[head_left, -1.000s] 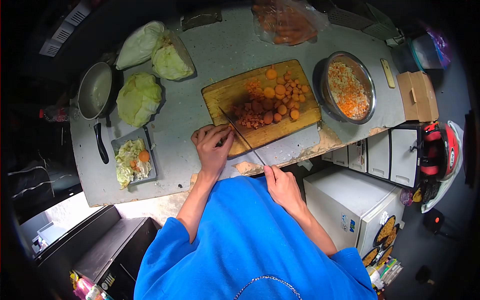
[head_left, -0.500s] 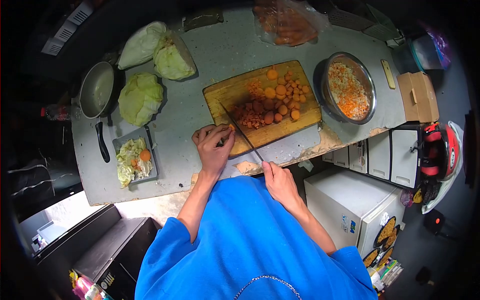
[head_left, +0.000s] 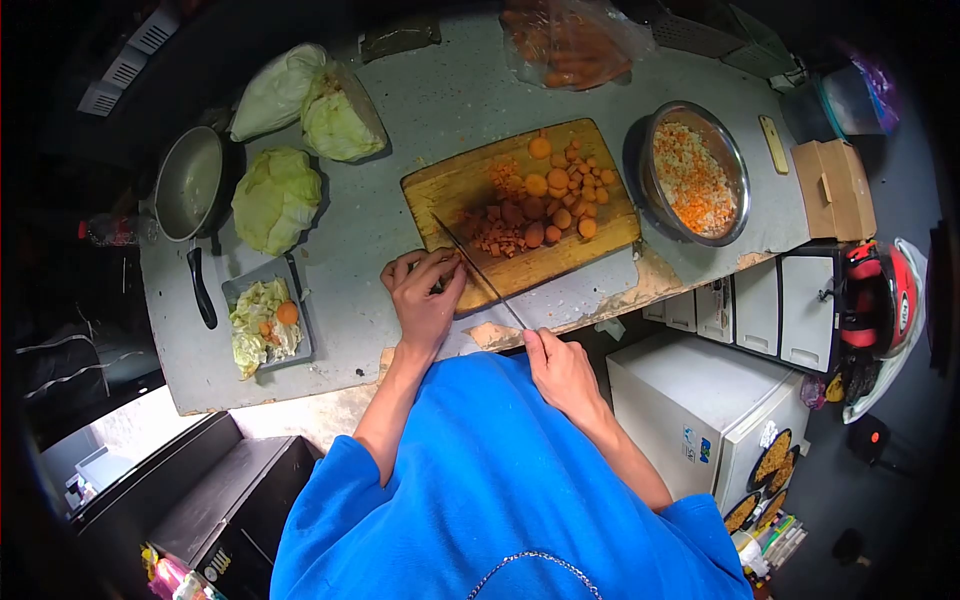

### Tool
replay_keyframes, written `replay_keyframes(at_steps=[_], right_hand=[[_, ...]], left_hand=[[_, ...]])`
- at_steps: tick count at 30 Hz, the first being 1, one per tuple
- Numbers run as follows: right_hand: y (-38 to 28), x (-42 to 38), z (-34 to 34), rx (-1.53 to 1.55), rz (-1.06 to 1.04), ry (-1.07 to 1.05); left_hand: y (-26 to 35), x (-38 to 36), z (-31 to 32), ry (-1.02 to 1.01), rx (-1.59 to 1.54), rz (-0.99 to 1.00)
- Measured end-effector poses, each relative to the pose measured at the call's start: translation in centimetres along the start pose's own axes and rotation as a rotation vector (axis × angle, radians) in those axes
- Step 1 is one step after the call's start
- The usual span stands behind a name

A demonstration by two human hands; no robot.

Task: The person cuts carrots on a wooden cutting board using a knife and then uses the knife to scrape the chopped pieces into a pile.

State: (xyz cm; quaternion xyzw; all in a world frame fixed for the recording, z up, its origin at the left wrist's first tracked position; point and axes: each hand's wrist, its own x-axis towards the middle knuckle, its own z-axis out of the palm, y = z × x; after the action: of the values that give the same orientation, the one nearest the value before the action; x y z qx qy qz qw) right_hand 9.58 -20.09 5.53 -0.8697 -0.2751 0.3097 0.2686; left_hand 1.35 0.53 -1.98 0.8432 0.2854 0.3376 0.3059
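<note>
A wooden cutting board [head_left: 425, 195] lies on the grey table, tilted slightly in view. My right hand [head_left: 562, 372] is closed around the handle of a knife [head_left: 485, 268], whose blade slants across the board's left part. Just left of the blade, the bent fingers of my left hand [head_left: 424, 292] pinch a small carrot piece [head_left: 457, 254], mostly hidden by the fingertips. Beyond the blade lie a heap of diced carrot [head_left: 497, 238] and several carrot slices [head_left: 557, 179].
A steel bowl [head_left: 741, 190] with chopped vegetables stands right of the board. Cabbages [head_left: 277, 200], a frying pan [head_left: 190, 182] and a grey tray [head_left: 303, 335] of scraps are at left. A bag of carrots [head_left: 575, 50] lies at the back. The table's front edge [head_left: 640, 290] is chipped.
The knife and both hands have shifted only slightly, with the blade still beside my left fingertips. The carrot piece shows less than before. The whole view has moved a little.
</note>
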Motion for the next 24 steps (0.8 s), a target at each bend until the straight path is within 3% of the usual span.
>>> replay_keyframes(at_steps=[9,14,24], right_hand=[[-1.1,1.1,0.1,-0.188,0.018,-0.006],[-0.4,2.3,1.0,0.022,-0.052,0.039],[-0.4,0.5,-0.2,0.039,0.004,-0.006]], left_hand=[[0.1,0.3,-0.2,-0.021,-0.013,-0.014],[0.3,0.2,-0.1,0.004,-0.016,-0.021],[0.3,0.2,-0.2,-0.007,-0.014,-0.002]])
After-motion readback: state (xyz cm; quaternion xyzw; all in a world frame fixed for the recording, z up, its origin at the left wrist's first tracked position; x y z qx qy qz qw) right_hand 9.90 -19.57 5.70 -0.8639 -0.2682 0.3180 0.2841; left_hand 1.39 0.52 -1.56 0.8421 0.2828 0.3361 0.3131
